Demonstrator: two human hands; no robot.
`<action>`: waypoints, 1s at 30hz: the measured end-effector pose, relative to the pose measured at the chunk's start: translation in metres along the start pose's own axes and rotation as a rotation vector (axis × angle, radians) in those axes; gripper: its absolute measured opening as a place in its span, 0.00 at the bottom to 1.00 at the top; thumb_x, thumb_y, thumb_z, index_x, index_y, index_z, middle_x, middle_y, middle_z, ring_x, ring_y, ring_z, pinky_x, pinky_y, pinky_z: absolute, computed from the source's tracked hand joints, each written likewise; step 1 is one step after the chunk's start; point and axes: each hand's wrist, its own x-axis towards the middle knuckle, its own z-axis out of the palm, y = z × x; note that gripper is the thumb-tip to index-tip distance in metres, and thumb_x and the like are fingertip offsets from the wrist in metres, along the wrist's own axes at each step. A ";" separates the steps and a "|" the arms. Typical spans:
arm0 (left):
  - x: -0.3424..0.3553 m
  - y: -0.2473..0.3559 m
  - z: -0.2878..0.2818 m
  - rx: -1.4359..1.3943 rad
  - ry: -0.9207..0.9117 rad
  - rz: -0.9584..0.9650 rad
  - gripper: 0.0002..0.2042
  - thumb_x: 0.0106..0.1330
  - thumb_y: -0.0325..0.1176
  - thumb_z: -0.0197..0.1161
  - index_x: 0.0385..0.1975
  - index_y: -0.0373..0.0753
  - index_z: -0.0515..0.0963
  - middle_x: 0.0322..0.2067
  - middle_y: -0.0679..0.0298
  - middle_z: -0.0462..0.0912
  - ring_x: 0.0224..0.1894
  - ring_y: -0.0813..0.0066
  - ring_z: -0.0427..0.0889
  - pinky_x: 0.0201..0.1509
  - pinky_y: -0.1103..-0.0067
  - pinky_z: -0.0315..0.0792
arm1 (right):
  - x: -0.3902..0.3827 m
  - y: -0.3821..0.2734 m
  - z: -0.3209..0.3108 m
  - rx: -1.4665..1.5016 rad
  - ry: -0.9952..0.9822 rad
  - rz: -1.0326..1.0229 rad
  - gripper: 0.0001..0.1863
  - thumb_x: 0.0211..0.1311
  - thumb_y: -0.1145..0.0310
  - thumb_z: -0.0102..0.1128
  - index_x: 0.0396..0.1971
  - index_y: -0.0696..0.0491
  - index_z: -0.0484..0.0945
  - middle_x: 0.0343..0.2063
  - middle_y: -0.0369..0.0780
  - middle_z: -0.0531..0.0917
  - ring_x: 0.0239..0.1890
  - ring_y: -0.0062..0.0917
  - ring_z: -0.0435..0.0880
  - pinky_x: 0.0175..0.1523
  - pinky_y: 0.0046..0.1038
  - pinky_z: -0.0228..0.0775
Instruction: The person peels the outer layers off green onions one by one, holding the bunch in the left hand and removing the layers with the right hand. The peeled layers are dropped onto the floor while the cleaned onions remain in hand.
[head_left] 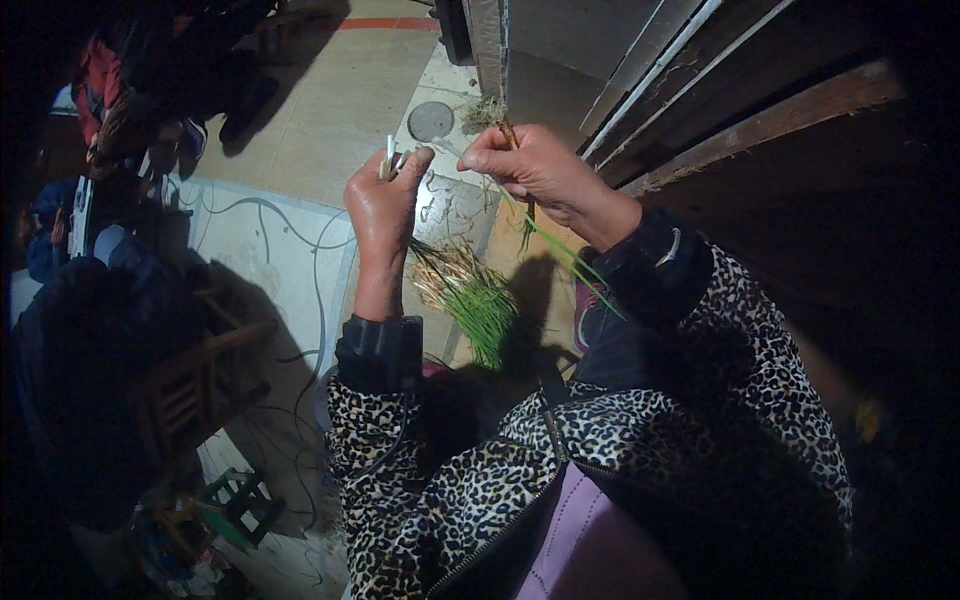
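My left hand (382,205) is closed around several pale stalks (390,150) whose white ends poke up past the fingers. Just to its right, my right hand (535,175) pinches a green onion (560,255), its long green leaves hanging down beside my wrist. A thin pale strand stretches between the two hands. On the floor below lies a heap of green onions (475,315), pale ends toward the upper left and green tops toward me. A clump of root scraps (478,112) shows just above my right hand; whether it is attached to anything I cannot tell.
Another person (105,80) is at the upper left. A wooden chair (200,380), dark cloth (80,360) and a green stool (240,505) stand left, with cables (315,290) across the floor. Wooden boards (740,140) rise at the upper right. A round disc (430,120) lies on the floor ahead.
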 end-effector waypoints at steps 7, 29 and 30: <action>0.001 0.007 -0.002 -0.398 -0.195 -0.309 0.08 0.58 0.33 0.66 0.30 0.34 0.80 0.17 0.75 0.70 0.18 0.88 0.63 0.20 0.85 0.57 | 0.003 0.005 0.002 -0.023 -0.011 0.016 0.10 0.62 0.64 0.60 0.31 0.56 0.80 0.15 0.26 0.67 0.13 0.07 0.57 0.18 0.14 0.44; 0.000 0.013 -0.021 -0.817 -0.261 -0.256 0.08 0.62 0.36 0.61 0.33 0.42 0.70 0.18 0.76 0.62 0.16 0.87 0.59 0.19 0.87 0.52 | 0.002 0.000 -0.006 0.195 -0.238 0.138 0.10 0.64 0.66 0.56 0.32 0.59 0.77 0.19 0.29 0.73 0.10 0.05 0.60 0.15 0.10 0.52; 0.001 0.013 -0.023 -0.797 -0.246 -0.266 0.08 0.61 0.35 0.62 0.31 0.41 0.71 0.17 0.77 0.62 0.15 0.88 0.58 0.18 0.87 0.52 | 0.001 0.000 -0.006 0.189 -0.233 0.136 0.10 0.64 0.66 0.57 0.32 0.59 0.77 0.19 0.29 0.73 0.10 0.05 0.60 0.15 0.10 0.52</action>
